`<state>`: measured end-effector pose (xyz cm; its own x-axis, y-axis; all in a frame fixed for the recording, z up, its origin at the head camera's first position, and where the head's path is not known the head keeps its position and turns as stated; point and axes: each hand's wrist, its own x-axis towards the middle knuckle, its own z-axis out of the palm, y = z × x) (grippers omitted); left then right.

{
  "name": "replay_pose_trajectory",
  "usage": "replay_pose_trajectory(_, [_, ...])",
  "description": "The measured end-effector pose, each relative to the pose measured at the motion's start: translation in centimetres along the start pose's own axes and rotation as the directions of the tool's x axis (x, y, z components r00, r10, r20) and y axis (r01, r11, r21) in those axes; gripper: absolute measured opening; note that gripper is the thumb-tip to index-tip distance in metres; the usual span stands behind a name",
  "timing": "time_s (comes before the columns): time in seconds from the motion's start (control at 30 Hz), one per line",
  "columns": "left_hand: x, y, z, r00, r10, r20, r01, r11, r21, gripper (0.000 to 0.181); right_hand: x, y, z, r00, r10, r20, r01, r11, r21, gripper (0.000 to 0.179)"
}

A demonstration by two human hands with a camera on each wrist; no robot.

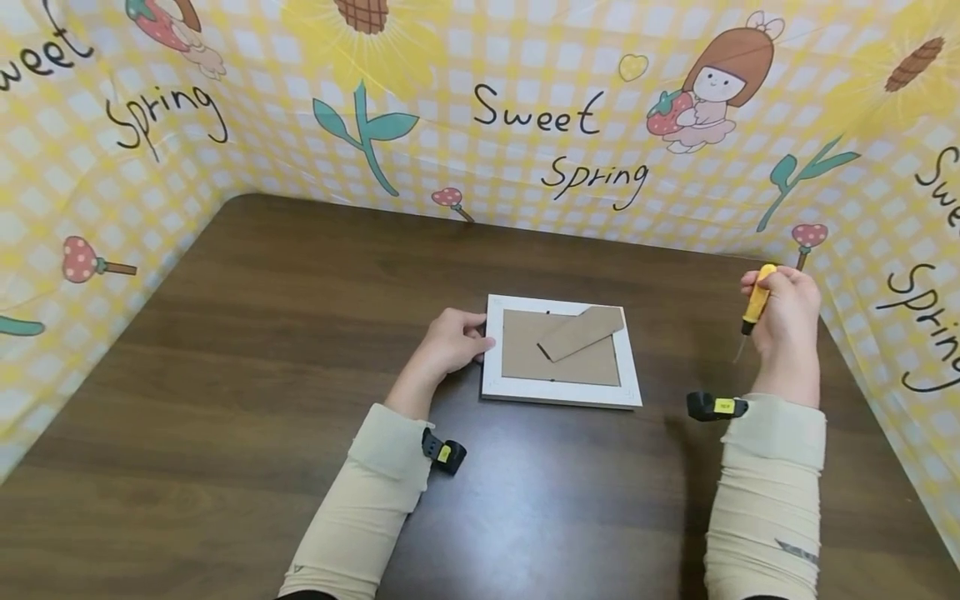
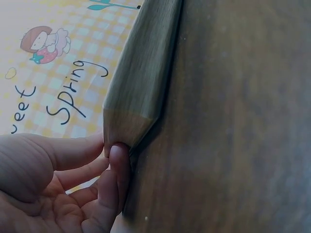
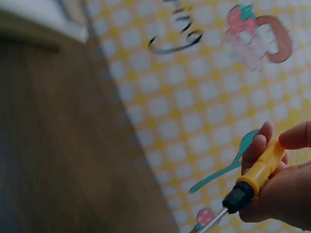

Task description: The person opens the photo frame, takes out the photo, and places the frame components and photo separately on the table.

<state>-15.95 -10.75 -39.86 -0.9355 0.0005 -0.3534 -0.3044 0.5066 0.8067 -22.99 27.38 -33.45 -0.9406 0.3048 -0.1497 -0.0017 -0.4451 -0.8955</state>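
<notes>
Picture frame (image 1: 566,367), white border (image 1: 562,392), brown back (image 1: 525,362), pinched by left fingers (image 2: 121,165); right fingers (image 3: 256,148) grip yellow screwdriver (image 1: 759,302)

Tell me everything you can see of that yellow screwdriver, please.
The screwdriver has a glossy yellow handle, plastic by its look, with a rim at its lower end, then a black collar and a thin, silvery metal shaft. The right hand grips it by the handle. It slants shaft end down, seemingly above the table, to the right of the picture frame and not touching it. The tip's shape can't be made out.
</notes>
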Motion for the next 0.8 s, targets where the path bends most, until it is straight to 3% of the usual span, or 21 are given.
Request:
replay_pose_trajectory(0.1, [0.0,0.0,0.0,1.000,0.004,-0.001,-0.004,1.000,-0.006,0.051,1.0,0.0,-1.1,0.999,0.040,0.003,-0.039,0.984,-0.172,0.015])
replay_pose_trajectory(0.2, [0.0,0.0,0.0,1.000,-0.002,-0.002,0.002,1.000,-0.005,0.051,1.8,0.2,-2.1,0.996,0.086,0.031,-0.068,0.925,-0.374,0.011])
replay_pose_trajectory(0.3, [0.0,0.1,0.0,1.000,-0.002,0.002,0.002,1.000,-0.006,0.051,2.4,0.4,-3.2,0.992,0.119,0.047,-0.074,0.833,-0.548,0.009])
replay_pose_trajectory(0.43, [-0.1,0.2,0.0,1.000,0.008,0.003,-0.008,1.000,-0.009,0.051,3.1,0.5,-4.4,0.987,0.160,0.027,-0.102,0.740,-0.665,0.007])
replay_pose_trajectory(0.63, [0.0,0.1,0.0,1.000,-0.002,-0.005,0.002,1.000,-0.012,0.050,3.8,1.0,-5.5,0.975,0.223,-0.014,-0.126,0.499,-0.857,0.010])
replay_pose_trajectory(0.8, [0.0,0.0,0.0,1.000,0.001,-0.006,-0.001,1.000,-0.007,0.051,4.0,2.0,-6.2,0.970,0.243,-0.009,-0.108,0.398,-0.911,0.024])
